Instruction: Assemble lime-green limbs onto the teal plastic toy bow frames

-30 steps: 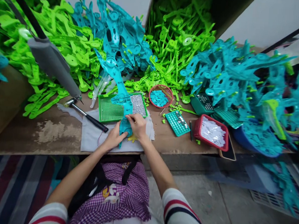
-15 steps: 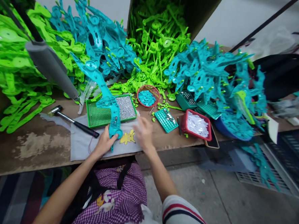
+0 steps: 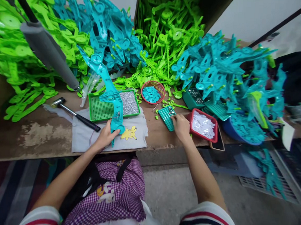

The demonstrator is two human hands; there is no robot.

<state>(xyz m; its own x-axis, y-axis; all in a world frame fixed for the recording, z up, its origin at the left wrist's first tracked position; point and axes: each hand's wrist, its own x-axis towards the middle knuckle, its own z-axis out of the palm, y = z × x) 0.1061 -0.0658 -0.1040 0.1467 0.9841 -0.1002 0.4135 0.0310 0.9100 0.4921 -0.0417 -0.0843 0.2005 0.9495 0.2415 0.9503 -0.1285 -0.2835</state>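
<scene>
My left hand [image 3: 106,135] is closed around the lower end of a long teal plastic part [image 3: 110,89], which stands tilted over a green perforated tray [image 3: 99,114]. Part of that tray holds a heap of tiny silvery pieces [image 3: 129,102]. Below lies a grey cloth [image 3: 83,140] with a yellow cartoon figure. My right hand [image 3: 181,127] is at the right edge of a small teal tray [image 3: 166,122] with round metal pieces in it. Its fingers are pinched together; whatever is between the tips is hidden.
A hammer [image 3: 76,114] lies left of the cloth. A red basket [image 3: 153,84] of teal pieces and a red tub [image 3: 215,138] of white pieces flank the small tray. Piles of green [image 3: 18,53] and teal parts [image 3: 219,65] line the back. A grey tool [image 3: 48,53] hangs left.
My right hand has moved right, from over the cloth to the small teal tray, which now sits at a steeper angle. My left hand still holds the teal plastic part.
</scene>
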